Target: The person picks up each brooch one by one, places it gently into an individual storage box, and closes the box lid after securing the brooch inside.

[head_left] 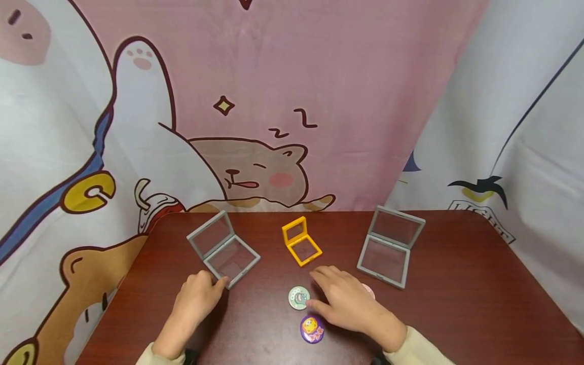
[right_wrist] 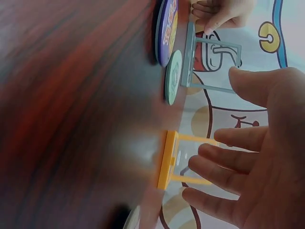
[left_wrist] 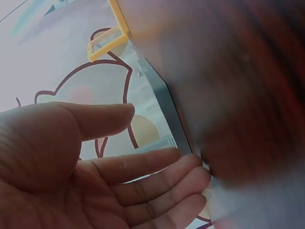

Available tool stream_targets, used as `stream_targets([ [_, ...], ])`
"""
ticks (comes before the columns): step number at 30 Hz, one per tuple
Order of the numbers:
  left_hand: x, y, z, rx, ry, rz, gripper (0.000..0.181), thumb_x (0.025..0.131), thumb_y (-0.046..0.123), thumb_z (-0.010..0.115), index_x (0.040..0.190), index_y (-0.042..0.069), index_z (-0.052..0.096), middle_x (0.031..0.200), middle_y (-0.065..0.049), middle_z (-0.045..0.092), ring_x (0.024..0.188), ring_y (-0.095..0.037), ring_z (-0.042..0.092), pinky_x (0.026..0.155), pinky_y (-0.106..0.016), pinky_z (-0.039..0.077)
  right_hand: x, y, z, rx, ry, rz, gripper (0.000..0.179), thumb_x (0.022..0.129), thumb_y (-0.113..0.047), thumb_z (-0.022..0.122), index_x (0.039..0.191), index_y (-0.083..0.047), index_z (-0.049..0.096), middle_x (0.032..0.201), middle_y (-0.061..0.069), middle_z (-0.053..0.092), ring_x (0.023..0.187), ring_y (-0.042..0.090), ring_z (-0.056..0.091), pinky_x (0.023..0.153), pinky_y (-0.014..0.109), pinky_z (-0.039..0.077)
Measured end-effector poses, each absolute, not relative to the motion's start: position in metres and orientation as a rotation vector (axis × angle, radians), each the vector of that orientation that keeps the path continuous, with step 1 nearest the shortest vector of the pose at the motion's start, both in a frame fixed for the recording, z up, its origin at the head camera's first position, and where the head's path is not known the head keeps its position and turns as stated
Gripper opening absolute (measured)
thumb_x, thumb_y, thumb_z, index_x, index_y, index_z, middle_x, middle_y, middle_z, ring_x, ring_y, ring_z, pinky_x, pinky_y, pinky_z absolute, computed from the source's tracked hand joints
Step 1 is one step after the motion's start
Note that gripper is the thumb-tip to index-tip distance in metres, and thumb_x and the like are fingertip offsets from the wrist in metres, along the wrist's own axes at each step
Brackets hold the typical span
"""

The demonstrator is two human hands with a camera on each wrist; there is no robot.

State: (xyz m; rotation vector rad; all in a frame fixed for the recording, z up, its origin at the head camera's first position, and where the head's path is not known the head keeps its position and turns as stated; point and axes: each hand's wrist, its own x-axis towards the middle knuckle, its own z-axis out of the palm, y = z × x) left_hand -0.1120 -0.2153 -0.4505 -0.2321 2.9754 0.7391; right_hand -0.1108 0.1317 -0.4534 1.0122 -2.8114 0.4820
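My left hand (head_left: 195, 298) rests loosely with its fingers near the front corner of a grey hinged display frame (head_left: 244, 272), which stands unfolded with clear panels. Its fingers and thumb are spread apart in the left wrist view, palm empty. Over the middle of the table hovers my right hand (head_left: 345, 300), fingers relaxed and holding nothing. Its thumb tip is right at the edge of a round mint-green badge (head_left: 298, 298). A purple badge with a yellow character (head_left: 312, 329) lies just in front. Mostly hidden behind the right hand is a pink badge (head_left: 370, 290).
A small yellow hinged frame (head_left: 312, 258) stands unfolded at the back centre. Another grey hinged frame (head_left: 380, 278) stands unfolded at the back right. The dark red-brown table (head_left: 465, 304) ends against a cartoon-printed curtain (head_left: 365, 101).
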Motion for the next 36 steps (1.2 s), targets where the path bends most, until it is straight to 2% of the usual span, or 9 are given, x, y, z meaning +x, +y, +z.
stream_targets([
  [3, -0.113, -0.217, -0.451, -0.233, 2.974, 0.735, 0.047, 0.099, 0.034, 0.07, 0.06, 0.012, 0.056, 0.064, -0.007, 0.055, 0.06, -0.024, 0.051, 0.052, -0.042, 0.041, -0.112, 0.125, -0.454, 1.037, -2.819, 0.485, 0.058, 0.093, -0.044, 0.077, 0.128, 0.001, 0.068, 0.124, 0.01, 0.068, 0.114, 0.024, 0.064, 0.094, 0.046, 0.055],
  [8, -0.114, -0.221, -0.453, -0.233, 2.98, 0.723, 0.044, 0.098, 0.032, 0.072, 0.061, 0.012, 0.06, 0.065, -0.007, 0.057, 0.061, -0.025, 0.052, 0.054, -0.044, 0.043, -0.116, 0.117, -0.455, 1.056, -2.842, 0.492, 0.049, 0.09, -0.043, 0.081, 0.115, -0.002, 0.073, 0.108, 0.003, 0.066, 0.097, 0.018, 0.062, 0.081, 0.04, 0.057],
  [14, -0.119, -0.225, -0.455, -0.224, 2.983, 0.714, 0.045, 0.098, 0.031, 0.073, 0.06, 0.012, 0.057, 0.064, -0.007, 0.056, 0.061, -0.026, 0.053, 0.054, -0.045, 0.042, -0.121, 0.109, -0.456, 1.048, -2.886, 0.487, 0.043, 0.085, -0.044, 0.084, 0.105, -0.007, 0.074, 0.094, -0.003, 0.059, 0.088, 0.016, 0.058, 0.072, 0.038, 0.054],
  [20, -0.123, -0.226, -0.453, -0.245, 2.956, 0.691, 0.048, 0.098, 0.032, 0.072, 0.062, 0.012, 0.049, 0.062, -0.004, 0.047, 0.059, -0.024, 0.049, 0.052, -0.04, 0.037, -0.125, 0.1, -0.458, 1.062, -2.923, 0.507, 0.048, 0.082, -0.047, 0.087, 0.107, -0.009, 0.075, 0.091, -0.006, 0.056, 0.084, 0.013, 0.055, 0.068, 0.034, 0.052],
  [25, -0.128, -0.224, -0.452, -0.226, 2.946, 0.68, 0.04, 0.099, 0.032, 0.071, 0.07, 0.011, 0.053, 0.068, -0.007, 0.054, 0.064, -0.026, 0.054, 0.056, -0.043, 0.041, -0.126, 0.095, -0.46, 1.086, -2.931, 0.513, 0.051, 0.078, -0.048, 0.09, 0.11, -0.01, 0.076, 0.091, -0.006, 0.056, 0.083, 0.011, 0.053, 0.064, 0.029, 0.049],
  [36, -0.133, -0.225, -0.453, -0.185, 2.95, 0.683, 0.034, 0.097, 0.025, 0.073, 0.068, 0.013, 0.061, 0.069, -0.007, 0.059, 0.067, -0.027, 0.057, 0.055, -0.043, 0.042, -0.125, 0.092, -0.461, 1.107, -2.965, 0.447, 0.047, 0.076, -0.041, 0.093, 0.105, -0.008, 0.075, 0.088, -0.006, 0.052, 0.081, 0.01, 0.05, 0.063, 0.028, 0.047],
])
